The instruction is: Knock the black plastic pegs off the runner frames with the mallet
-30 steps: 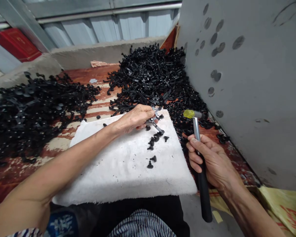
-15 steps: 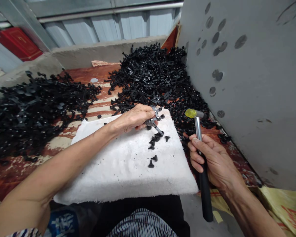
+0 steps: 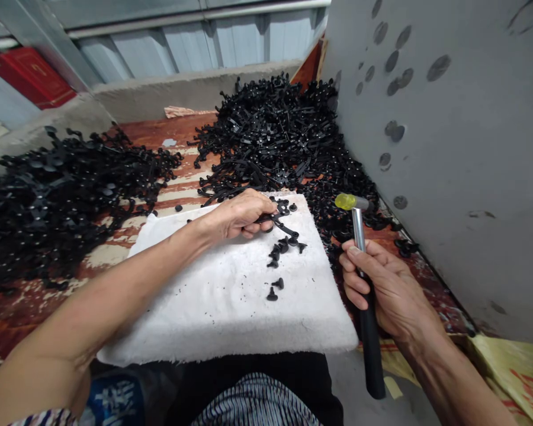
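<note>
Hammer [image 3: 369,349] fills right hand [image 3: 382,290]; left hand [image 3: 240,214] pinches part [image 3: 281,223].

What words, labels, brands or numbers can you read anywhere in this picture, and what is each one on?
No text reads clearly.
Red box, top left: faint gold mark, too blurred to read.
Yellow sheet, bottom right: red print, cut off and blurred, unreadable.
Blue cloth, bottom left: white marks, blurred; cannot tell if letters.
Hammer in the right hand, black part in the left hand: no marking shows.
</note>
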Tool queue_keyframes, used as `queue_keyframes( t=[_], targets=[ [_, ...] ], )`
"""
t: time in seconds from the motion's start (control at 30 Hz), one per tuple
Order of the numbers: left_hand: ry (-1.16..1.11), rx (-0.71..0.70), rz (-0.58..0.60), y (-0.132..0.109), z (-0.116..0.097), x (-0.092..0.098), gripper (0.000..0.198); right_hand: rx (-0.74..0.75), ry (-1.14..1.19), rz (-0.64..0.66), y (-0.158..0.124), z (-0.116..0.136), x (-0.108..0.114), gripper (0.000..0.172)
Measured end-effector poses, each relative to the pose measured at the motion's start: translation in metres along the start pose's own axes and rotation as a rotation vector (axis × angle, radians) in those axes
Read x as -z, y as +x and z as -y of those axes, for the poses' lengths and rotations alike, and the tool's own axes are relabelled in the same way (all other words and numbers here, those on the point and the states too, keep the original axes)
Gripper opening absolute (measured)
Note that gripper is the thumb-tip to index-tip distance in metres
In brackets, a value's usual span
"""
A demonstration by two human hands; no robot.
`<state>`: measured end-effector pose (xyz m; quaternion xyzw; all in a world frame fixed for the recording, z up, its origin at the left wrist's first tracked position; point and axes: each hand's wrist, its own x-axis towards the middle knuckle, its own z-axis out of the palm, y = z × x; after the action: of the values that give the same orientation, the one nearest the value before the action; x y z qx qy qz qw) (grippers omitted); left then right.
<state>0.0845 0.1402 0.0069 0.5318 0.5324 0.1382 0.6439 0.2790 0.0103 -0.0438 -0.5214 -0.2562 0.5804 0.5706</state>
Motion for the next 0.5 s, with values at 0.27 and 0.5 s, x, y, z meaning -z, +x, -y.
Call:
queue_keyframes(
  t=[0.27, 0.5],
  targets=[
    [-0.048, 0.034, 0.012, -0.0004, -0.0011, -0.0011, 0.027, -0.017, 0.015, -0.016, 0.0004, 0.0009, -0.0017, 0.048],
    [-0.043, 0.024, 0.019, 0.0017, -0.0003, -0.0009, 0.025, -0.026, 0.016, -0.012, 0.0007, 0.0006, -0.0009, 0.047]
  ],
)
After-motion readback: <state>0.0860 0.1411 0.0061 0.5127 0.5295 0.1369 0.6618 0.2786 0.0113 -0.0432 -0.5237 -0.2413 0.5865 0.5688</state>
